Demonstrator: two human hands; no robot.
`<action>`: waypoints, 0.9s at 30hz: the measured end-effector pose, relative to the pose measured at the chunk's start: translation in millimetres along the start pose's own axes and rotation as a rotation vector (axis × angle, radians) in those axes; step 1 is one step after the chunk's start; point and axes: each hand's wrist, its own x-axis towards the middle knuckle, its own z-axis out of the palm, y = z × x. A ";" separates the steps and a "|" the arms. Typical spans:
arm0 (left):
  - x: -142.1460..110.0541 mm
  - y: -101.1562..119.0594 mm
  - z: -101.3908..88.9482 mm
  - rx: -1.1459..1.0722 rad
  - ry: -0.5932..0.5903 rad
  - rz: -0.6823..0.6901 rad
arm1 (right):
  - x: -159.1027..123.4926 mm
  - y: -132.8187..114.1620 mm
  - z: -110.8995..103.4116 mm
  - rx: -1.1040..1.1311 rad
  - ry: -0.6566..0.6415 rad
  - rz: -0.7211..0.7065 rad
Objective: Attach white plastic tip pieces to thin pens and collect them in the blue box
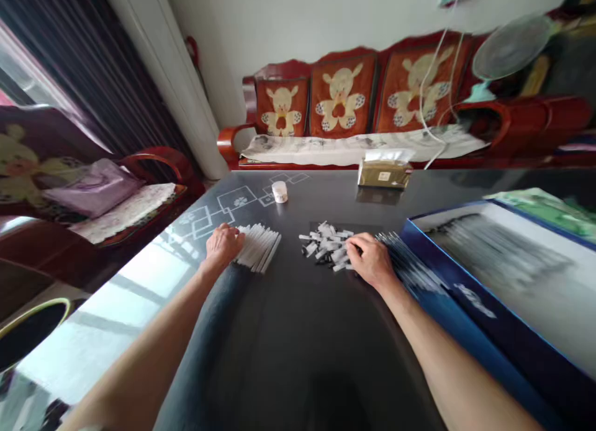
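My left hand (223, 245) rests at the left edge of a row of thin white plastic tubes (259, 249), fingers loosely bent and thumb apart, touching them. The tubes lie side by side on the dark table. My right hand (371, 258) is at the right side of a loose heap of small white and black plastic pieces (327, 246). Its thumb and forefinger are curled in toward the pieces; whatever lies between them is too small to make out. Just right of that hand lies a bundle of thin, clear rods with dark tips (410, 263), partly covered by it.
A blue-edged box (465, 294) holding many blurred thin rods stands at the right, with green packaging (549, 207) behind it. Farther back on the table (298, 344) are a white tape roll (280, 192) and a tissue box (384, 174). Beyond stands a wooden sofa (228, 144).
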 end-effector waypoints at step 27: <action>-19.6 156.5 40.2 -0.508 0.388 0.219 | -2.1 -11.3 0.4 0.053 0.081 0.015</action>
